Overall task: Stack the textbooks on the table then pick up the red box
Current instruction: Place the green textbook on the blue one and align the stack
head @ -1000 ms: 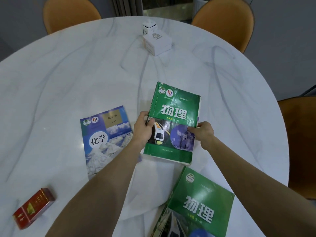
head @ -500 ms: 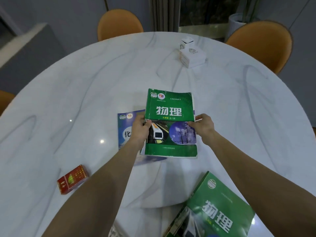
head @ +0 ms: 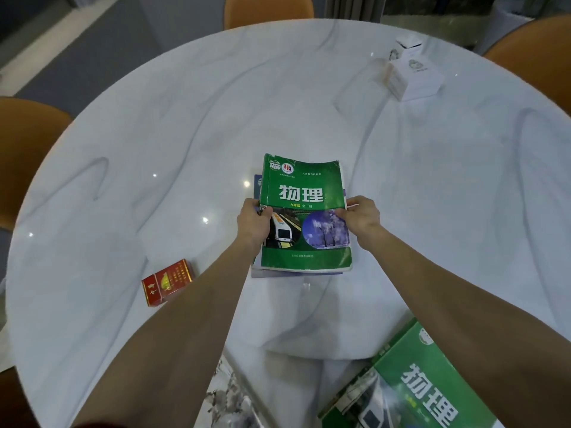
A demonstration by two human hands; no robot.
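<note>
Since the earlier frame, the green book (head: 304, 213) was brought squarely over the blue book (head: 257, 188), now nearly covered. Left to right: the red box (head: 167, 282) lay lower left, untouched; the left hand (head: 253, 225) and right hand (head: 361, 215) were closed on the green book's side edges at centre. Stacking was judged under way; release was called for next, then the second green book (head: 411, 387), lower right.

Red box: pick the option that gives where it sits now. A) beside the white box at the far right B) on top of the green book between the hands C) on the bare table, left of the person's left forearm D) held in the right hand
C: the red box lies flat on the table, left of the left forearm, untouched.
</note>
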